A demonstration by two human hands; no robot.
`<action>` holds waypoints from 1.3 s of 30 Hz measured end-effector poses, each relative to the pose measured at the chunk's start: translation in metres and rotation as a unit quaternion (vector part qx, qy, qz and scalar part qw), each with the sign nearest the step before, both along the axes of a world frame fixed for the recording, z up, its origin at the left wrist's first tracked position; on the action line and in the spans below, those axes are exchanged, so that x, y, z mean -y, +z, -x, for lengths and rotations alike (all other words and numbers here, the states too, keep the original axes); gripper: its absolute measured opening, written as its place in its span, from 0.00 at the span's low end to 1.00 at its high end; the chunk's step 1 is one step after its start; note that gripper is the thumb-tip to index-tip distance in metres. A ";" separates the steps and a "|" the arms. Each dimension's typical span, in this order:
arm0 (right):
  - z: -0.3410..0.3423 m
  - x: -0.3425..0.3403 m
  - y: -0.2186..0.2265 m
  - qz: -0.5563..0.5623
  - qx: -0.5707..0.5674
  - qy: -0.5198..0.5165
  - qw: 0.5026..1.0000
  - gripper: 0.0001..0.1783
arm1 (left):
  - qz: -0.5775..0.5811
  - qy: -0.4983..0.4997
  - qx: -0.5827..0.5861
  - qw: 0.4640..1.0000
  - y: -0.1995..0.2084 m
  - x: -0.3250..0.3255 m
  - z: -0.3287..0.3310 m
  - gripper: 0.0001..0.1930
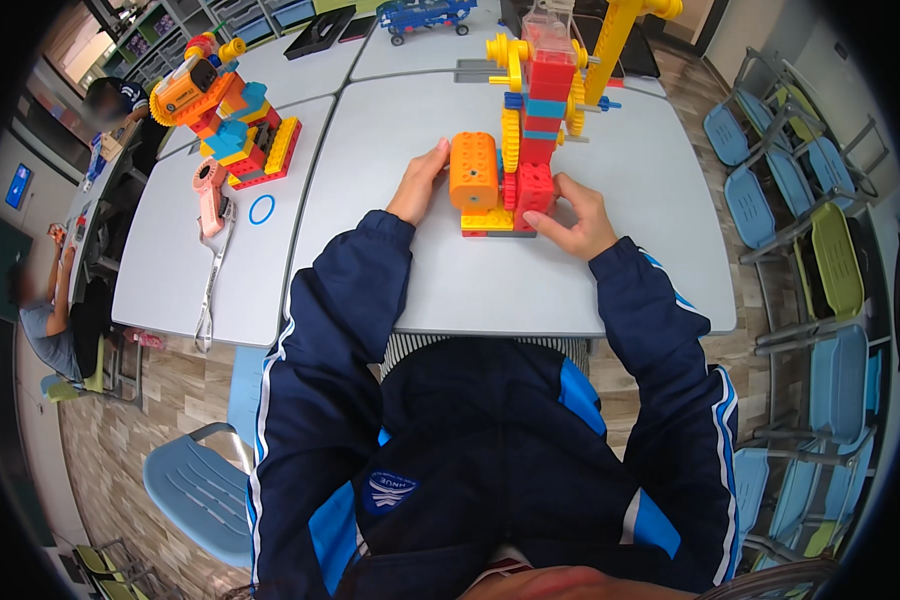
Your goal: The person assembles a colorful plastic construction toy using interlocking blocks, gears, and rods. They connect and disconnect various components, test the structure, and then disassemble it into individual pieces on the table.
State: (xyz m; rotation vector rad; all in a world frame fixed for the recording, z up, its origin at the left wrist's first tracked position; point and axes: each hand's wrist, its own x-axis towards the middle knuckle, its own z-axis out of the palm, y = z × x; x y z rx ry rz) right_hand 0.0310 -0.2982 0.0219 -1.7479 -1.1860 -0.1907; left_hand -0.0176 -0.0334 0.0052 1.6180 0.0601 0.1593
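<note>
In the head view, a tall, narrow tower of red and blue plastic bricks with yellow gears (pixel 536 152) is standing on the pale grey table (pixel 440 295), its long axis running upright between both hands. The right hand (pixel 578 219), nearer the column, is gripping its lower red bricks between thumb and bent fingers. The left hand (pixel 423 184), loosely open, is cupping the left side of the rounded orange plastic block (pixel 473 178); firm contact is staying unclear.
</note>
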 end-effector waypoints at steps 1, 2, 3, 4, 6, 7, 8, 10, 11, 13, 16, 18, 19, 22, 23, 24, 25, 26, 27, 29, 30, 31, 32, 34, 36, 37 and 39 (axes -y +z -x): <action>-0.004 -0.001 -0.002 -0.005 0.005 -0.003 1.000 0.17 | -0.002 0.000 0.002 1.000 0.004 0.001 -0.001 0.35; -0.006 -0.002 -0.003 -0.010 0.009 -0.005 1.000 0.17 | -0.004 0.000 0.004 1.000 0.006 0.001 -0.002 0.34; -0.007 -0.002 -0.003 -0.007 0.002 -0.003 1.000 0.17 | -0.001 -0.001 0.004 1.000 0.005 0.000 -0.002 0.34; -0.007 -0.002 -0.003 -0.004 -0.004 0.000 1.000 0.17 | 0.001 -0.002 0.004 1.000 0.004 0.000 -0.002 0.34; -0.007 -0.002 -0.003 -0.005 -0.015 0.004 1.000 0.16 | 0.002 -0.001 0.006 1.000 0.003 -0.001 -0.002 0.34; -0.007 -0.002 -0.003 -0.009 -0.019 0.005 1.000 0.16 | 0.001 0.001 0.009 1.000 0.003 0.000 -0.002 0.34; -0.007 -0.001 -0.003 -0.013 -0.024 0.006 1.000 0.16 | 0.000 0.003 0.011 1.000 0.002 0.000 -0.002 0.33; -0.011 0.000 -0.005 -0.017 -0.028 0.010 0.999 0.16 | -0.002 0.000 0.017 1.000 -0.001 -0.004 -0.003 0.33; -0.013 0.000 -0.005 -0.020 -0.030 0.013 0.999 0.17 | -0.003 -0.001 0.020 1.000 -0.003 -0.005 -0.004 0.33; -0.013 0.000 -0.005 -0.024 -0.028 0.006 0.999 0.17 | 0.003 -0.002 0.023 1.000 0.001 -0.001 -0.001 0.33; -0.013 0.000 -0.006 -0.037 -0.054 0.013 0.998 0.19 | 0.005 -0.010 0.024 1.000 0.001 -0.001 -0.001 0.33; -0.014 0.000 -0.008 -0.045 -0.075 0.024 0.996 0.19 | 0.000 -0.015 0.046 0.999 0.003 0.001 0.000 0.32; -0.016 -0.001 -0.010 -0.048 -0.082 0.030 0.995 0.19 | -0.005 -0.017 0.069 0.997 0.004 0.004 0.000 0.32; -0.023 -0.002 -0.016 -0.095 -0.182 0.058 0.977 0.19 | -0.004 -0.063 0.147 0.987 0.011 0.007 0.003 0.35; -0.026 -0.003 -0.016 -0.117 -0.227 0.069 0.964 0.19 | -0.001 -0.086 0.175 0.981 0.012 0.007 0.003 0.37; -0.028 -0.004 -0.015 -0.132 -0.239 0.064 0.960 0.18 | -0.003 -0.087 0.199 0.976 0.010 0.008 0.003 0.39; -0.031 -0.006 -0.013 -0.148 -0.252 0.058 0.955 0.17 | -0.006 -0.088 0.224 0.971 0.009 0.009 0.002 0.41; -0.032 -0.007 -0.010 -0.163 -0.264 0.053 0.949 0.17 | -0.008 -0.089 0.248 0.965 0.008 0.010 0.002 0.44; -0.033 -0.006 -0.011 -0.165 -0.276 0.025 0.947 0.16 | -0.036 -0.083 0.247 0.965 0.010 0.013 0.004 0.46; -0.035 -0.007 -0.010 -0.168 -0.298 -0.031 0.939 0.15 | -0.091 -0.071 0.244 0.963 0.018 0.016 0.009 0.51; -0.035 -0.007 -0.009 -0.174 -0.305 -0.035 0.936 0.15 | -0.109 -0.067 0.231 0.964 0.020 0.016 0.010 0.51; -0.033 -0.007 -0.007 -0.179 -0.311 -0.039 0.933 0.15 | -0.127 -0.062 0.219 0.965 0.021 0.017 0.012 0.50; -0.032 -0.007 -0.004 -0.184 -0.318 -0.044 0.929 0.16 | -0.145 -0.058 0.206 0.966 0.022 0.017 0.013 0.50; -0.031 -0.006 0.004 -0.201 -0.292 -0.058 0.933 0.18 | -0.146 -0.047 0.196 0.969 0.024 0.018 0.014 0.48; -0.030 -0.002 0.014 -0.222 -0.266 -0.074 0.935 0.21 | -0.149 -0.038 0.188 0.970 0.026 0.018 0.015 0.47; -0.030 0.000 0.019 -0.234 -0.253 -0.083 0.935 0.22 | -0.152 -0.036 0.186 0.970 0.027 0.018 0.016 0.46; -0.031 0.006 0.034 -0.257 -0.217 -0.093 0.937 0.24 | -0.159 -0.036 0.184 0.969 0.026 0.017 0.017 0.46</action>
